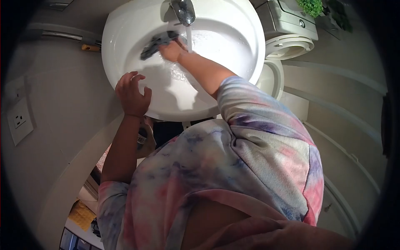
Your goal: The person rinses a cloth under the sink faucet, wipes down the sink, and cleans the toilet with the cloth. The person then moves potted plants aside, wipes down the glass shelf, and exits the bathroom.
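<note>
In the white sink [121, 37], my right hand [171, 51] is closed on a dark grey cloth [155, 45], which lies bunched against the basin's back left side. Water runs from the chrome faucet [183, 11] in a thin stream [189, 39] beside my right wrist and spreads over the basin floor. My left hand [133, 95] hovers at the sink's front left rim with its fingers apart and slightly curled, holding nothing. Part of the cloth is hidden behind my right fingers.
To the right of the sink stands a toilet with its seat [291, 45] and tank [287, 21]. A green plant [310, 6] is at the upper right. The left wall has a power outlet [19, 121] and a metal bar [62, 35]; an orange-brown handle [91, 48] lies by the sink.
</note>
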`<state>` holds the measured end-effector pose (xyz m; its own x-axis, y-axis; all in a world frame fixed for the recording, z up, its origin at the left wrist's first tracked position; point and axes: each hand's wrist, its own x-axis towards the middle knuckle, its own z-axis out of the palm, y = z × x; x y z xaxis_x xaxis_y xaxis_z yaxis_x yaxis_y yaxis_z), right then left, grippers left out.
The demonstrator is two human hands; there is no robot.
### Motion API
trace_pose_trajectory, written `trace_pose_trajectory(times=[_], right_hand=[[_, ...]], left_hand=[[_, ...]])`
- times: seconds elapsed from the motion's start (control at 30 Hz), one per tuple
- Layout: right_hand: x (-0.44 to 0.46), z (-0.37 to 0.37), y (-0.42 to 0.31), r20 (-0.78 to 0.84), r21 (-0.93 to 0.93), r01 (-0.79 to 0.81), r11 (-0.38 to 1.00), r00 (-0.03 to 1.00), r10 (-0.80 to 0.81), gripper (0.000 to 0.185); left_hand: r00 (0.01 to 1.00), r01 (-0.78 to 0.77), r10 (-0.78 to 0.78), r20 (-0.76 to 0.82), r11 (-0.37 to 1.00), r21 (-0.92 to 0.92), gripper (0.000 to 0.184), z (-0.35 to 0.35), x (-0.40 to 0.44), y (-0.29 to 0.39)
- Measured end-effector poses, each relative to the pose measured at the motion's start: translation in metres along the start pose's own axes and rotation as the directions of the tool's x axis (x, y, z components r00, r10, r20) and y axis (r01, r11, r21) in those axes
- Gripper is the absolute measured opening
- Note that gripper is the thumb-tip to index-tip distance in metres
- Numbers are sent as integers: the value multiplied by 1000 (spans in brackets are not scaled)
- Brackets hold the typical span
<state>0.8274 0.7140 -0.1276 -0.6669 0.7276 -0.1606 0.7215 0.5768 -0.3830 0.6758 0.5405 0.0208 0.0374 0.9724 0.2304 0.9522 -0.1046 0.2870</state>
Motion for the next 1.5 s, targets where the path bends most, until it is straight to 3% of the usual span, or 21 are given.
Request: trace_pose_trajectory(times=[0.07, 0.13, 0.23, 0.33, 0.4, 0.47, 0.5, 0.63, 0.7, 0.77, 0.83, 0.9, 0.93, 1.0, 1.07, 1.2, 1.27, 1.33, 1.4, 1.47, 1.5], right_hand=[[-23, -24, 14, -70, 353, -399, 846, 891, 449, 35], [-38, -42, 37, 132, 108, -522, 846, 851, 508, 37], [-56, -24, 50, -410, 110, -494, 862, 768, 492, 36], [-25, -22, 28, -83, 332, -652, 682, 700, 709, 37], [4, 31, 15, -188, 596, -496, 632, 678, 710, 40], [6, -29, -32, 304, 509, -599, 619, 797, 521, 40], [7, -12, -56, -31, 356, -480, 802, 852, 523, 40], [-22, -5, -75, 51, 400, -331, 855, 939, 340, 55], [-68, 6, -50, 49, 176, 108, 979, 992, -118, 63], [-106, -23, -13, 351, 47, 277, 960, 895, -275, 65], [-124, -37, 33, 375, 251, 91, 964, 908, -184, 59], [-140, -38, 46, 320, 190, -176, 966, 941, 108, 55], [-147, -37, 36, 184, -79, -170, 982, 966, 182, 53], [-161, -36, 22, 453, -226, 51, 973, 890, 58, 51], [-166, -51, 38, 475, -114, 126, 985, 878, -58, 49], [-169, -66, 44, 242, -122, -177, 977, 949, 202, 47], [-178, -56, 19, 488, -259, 45, 965, 868, 90, 50], [-185, -66, 23, 527, -77, 77, 994, 849, -25, 54], [-171, -77, 46, 529, -46, -24, 999, 847, 45, 50], [-175, -52, 72, 192, -58, -213, 975, 956, 221, 45], [-175, -58, 55, 317, -135, -172, 976, 926, 206, 45]], left_hand=[[1000, 11, -11, -1, 1000, 13, 34, 0, 2, 1], [1000, 24, -24, 19, 999, 23, 33, 0, -2, 1], [1000, 8, -8, 6, 1000, -8, 32, 1, 1, -2], [998, 53, -52, 43, 999, -5, 32, 0, 2, -1], [998, 41, -40, 38, 999, -16, 31, -1, 3, 0], [999, 34, -33, 30, 999, -12, 30, 2, 2, -4], [999, 27, -27, 19, 1000, -12, 29, 3, 2, -4], [999, 30, -31, 36, 999, 21, 27, 3, 2, -6], [1000, 21, -21, 17, 1000, 9, 24, 3, 1, -7], [999, 29, -29, 16, 1000, 5, 23, 3, 1, -6], [999, 38, -38, 11, 999, -3, 22, 3, 0, -5], [998, 58, -58, 30, 998, 8, 21, 4, 0, -5], [998, 66, -67, 21, 998, 5, 21, 3, 0, -4], [996, 67, -67, 50, 998, 18, 21, 2, -1, -2], [997, 60, -62, 39, 998, 27, 19, 2, 1, -2], [986, 90, -99, 136, 993, 74, 21, 3, 0, -1], [977, 88, -111, 180, 987, 136, 27, 1, 1, 6], [967, 66, -113, 228, 977, 205, 32, 0, 2, 8], [946, -95, 0, 325, 956, 279, 46, 8, 5, 13], [814, -356, 292, 501, 934, 34, 52, 27, 19, 15], [733, -321, 319, 602, 941, -108, 54, 42, 24, 25]])
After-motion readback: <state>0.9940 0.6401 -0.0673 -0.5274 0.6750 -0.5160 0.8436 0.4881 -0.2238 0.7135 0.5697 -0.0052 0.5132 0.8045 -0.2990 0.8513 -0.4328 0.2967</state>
